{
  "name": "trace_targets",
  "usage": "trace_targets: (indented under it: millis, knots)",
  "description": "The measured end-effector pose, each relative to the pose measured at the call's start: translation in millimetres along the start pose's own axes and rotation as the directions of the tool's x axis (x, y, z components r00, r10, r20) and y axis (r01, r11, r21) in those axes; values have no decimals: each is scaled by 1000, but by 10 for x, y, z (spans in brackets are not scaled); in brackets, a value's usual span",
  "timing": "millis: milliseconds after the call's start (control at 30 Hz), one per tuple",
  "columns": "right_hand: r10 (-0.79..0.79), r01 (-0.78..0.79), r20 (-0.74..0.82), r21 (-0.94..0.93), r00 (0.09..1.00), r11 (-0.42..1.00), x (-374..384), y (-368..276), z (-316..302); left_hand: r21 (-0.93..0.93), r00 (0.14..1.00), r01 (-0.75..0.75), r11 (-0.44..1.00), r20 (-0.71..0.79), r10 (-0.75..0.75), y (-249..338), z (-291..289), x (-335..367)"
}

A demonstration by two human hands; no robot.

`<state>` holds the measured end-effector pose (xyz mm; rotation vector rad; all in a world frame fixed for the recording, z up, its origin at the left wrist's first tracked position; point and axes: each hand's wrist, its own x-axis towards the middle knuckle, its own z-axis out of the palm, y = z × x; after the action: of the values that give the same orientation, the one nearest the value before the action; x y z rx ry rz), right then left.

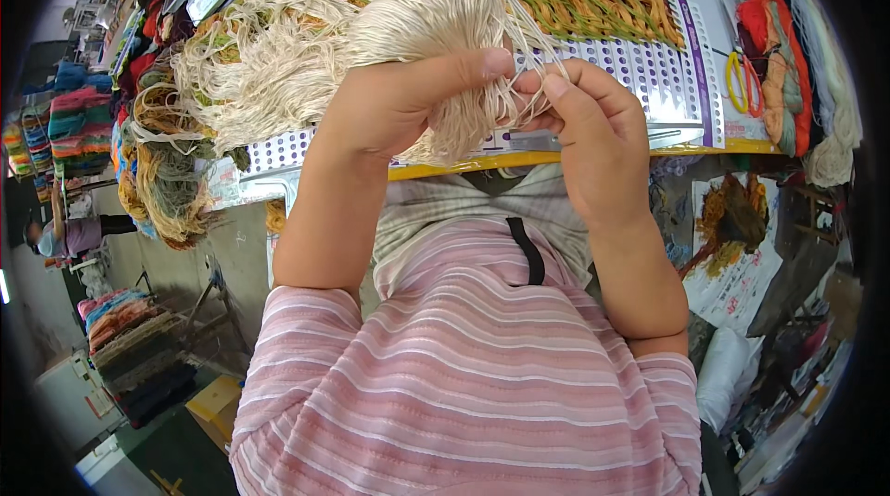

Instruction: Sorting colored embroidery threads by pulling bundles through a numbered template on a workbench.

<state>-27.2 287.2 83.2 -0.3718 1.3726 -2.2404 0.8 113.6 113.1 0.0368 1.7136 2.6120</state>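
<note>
The left hand (399, 102) grips a cream yarn bundle (436, 23), fingers closed around it. Just right of the bundle, the right hand (593, 125) pinches loose strands; yellow scissors (742, 79) lie farther right.

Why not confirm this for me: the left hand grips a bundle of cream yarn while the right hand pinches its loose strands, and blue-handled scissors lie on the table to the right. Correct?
Not quite. The scissors have yellow handles, not blue, as the head view shows. The rest stands: the left hand holds the bundle of cream yarn in its grip, the right hand pinches its loose strands, and the scissors lie on the table to the right.
</note>
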Motion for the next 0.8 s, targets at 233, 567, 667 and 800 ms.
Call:
trace_targets:
  millis: [233,567,667,800]
  knots:
    - [-9,10,-20,34,1000,999,-2,-19,16,-20,1000,-1,1000,27,2,-16,-24,33]
    - [-47,48,15,-22,999,999,10,-35,19,24,997,-27,999,71,25,5,-57,50]
    - [-37,37,-23,-20,999,999,10,-35,33,22,999,-16,1000,29,15,7,-40,41]
    - [-32,31,-11,-93,999,995,32,-31,43,80,997,-72,994,19,71,70,33,46]
